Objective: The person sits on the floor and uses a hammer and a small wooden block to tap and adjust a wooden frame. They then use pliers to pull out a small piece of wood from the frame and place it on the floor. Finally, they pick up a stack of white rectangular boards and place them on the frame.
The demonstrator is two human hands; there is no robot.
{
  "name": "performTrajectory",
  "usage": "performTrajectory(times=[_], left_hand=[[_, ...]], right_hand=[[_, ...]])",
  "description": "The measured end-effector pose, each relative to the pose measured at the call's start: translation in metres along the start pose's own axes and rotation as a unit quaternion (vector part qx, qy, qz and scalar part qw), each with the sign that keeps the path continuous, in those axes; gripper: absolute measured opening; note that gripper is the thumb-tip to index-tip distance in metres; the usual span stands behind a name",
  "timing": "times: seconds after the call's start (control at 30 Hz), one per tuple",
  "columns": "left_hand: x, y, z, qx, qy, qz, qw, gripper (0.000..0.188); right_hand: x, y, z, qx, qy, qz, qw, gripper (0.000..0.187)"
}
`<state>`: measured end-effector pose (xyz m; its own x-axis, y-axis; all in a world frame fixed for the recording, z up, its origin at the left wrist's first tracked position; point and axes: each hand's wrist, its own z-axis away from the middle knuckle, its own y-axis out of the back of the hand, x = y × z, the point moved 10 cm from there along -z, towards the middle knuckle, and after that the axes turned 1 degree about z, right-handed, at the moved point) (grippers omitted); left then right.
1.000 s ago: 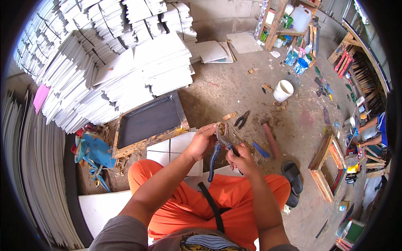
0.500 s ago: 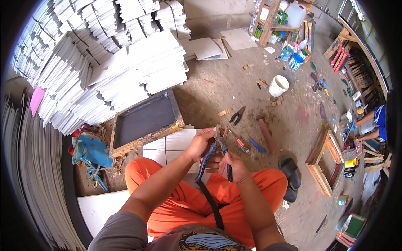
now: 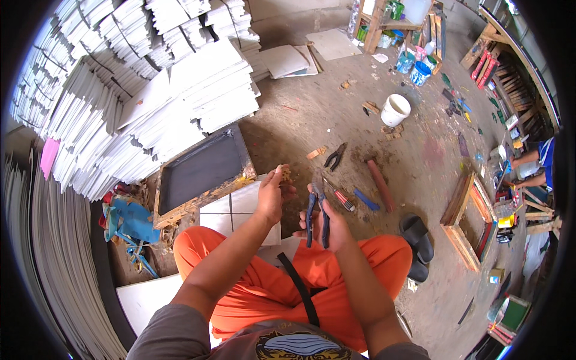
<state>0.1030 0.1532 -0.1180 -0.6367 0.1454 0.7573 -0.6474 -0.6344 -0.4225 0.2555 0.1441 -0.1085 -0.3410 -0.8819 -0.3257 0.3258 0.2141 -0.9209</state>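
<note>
My right hand (image 3: 336,228) is closed around a pair of pliers (image 3: 310,216) with dark blue handles. Its jaws point away from me, over the floor. To the left and a little farther forward, my left hand (image 3: 270,197) pinches a small brown piece (image 3: 286,174), rough-looking and perhaps wood; the fingers partly hide it. Just beyond the hands, a second pair of pliers (image 3: 335,156) lies on the floor. Beside my right hand are a screwdriver (image 3: 342,199) with a red and black handle, a blue strip (image 3: 366,200) and a reddish bar (image 3: 380,185).
A dark-meshed wooden frame (image 3: 204,171) rests at left before tall stacks of white sheets (image 3: 204,84). White panels (image 3: 231,210) lie by my knee. A white bucket (image 3: 395,110), black sandals (image 3: 416,240) and an empty wooden frame (image 3: 468,222) stand rightward. Another person's arms (image 3: 528,168) show far right.
My left hand has come off the pliers and shifted left, with the small brown piece in its fingers. The pliers stay in my right hand, their handles turned more upright.
</note>
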Motion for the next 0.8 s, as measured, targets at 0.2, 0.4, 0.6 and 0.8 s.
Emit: performTrajectory(times=[0.2,0.4,0.6,0.8], left_hand=[[-0.019,-0.007,-0.003,-0.051,0.05,0.078,0.994,0.035],[-0.028,-0.019,-0.009,-0.104,0.08,0.096,0.987,0.033],[-0.032,-0.025,-0.003,-0.09,0.107,0.049,0.989,0.035],[-0.038,-0.039,-0.004,-0.157,0.119,0.062,0.978,0.036]], right_hand=[[0.005,0.035,-0.014,0.062,-0.035,0.051,0.996,0.064],[-0.009,0.034,-0.003,0.124,0.064,0.186,0.973,0.033],[-0.009,0.034,0.008,0.151,-0.015,0.183,0.971,0.022],[-0.011,0.021,0.001,0.099,-0.027,0.185,0.977,0.023]])
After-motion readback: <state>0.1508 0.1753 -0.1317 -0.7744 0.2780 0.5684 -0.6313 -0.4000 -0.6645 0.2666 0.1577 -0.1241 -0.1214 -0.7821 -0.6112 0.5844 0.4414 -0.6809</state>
